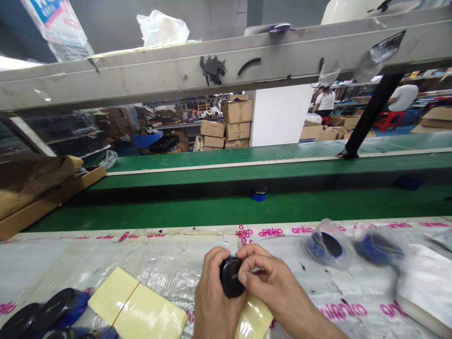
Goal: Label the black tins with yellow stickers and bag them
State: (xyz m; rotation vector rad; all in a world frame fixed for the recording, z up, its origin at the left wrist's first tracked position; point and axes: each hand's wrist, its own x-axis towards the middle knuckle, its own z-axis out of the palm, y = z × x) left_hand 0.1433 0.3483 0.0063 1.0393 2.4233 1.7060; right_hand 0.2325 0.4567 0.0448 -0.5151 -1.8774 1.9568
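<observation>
My left hand (216, 297) is wrapped round a small round container with a black top (231, 277), its flat face tilted toward me. At the right edge of that face, my right hand (273, 278) has its thumb and fingertips pinched together; whatever may be between them is hidden. A small pale mark shows on the black face beside the thumb. Beneath the hands lies a yellow sheet or stack (254, 320), partly covered. Left of it is a stack of pale yellow paper (141, 306) with a rubber band round it.
Several blue containers with black tops (58, 306) stand at lower left. At right lie a bagged blue container (326, 245) and a blurred blue one (377, 247). Another blue container (259, 193) sits on the green belt (169, 212). A beam (169, 75) crosses above; a cardboard tray (52, 207) is left.
</observation>
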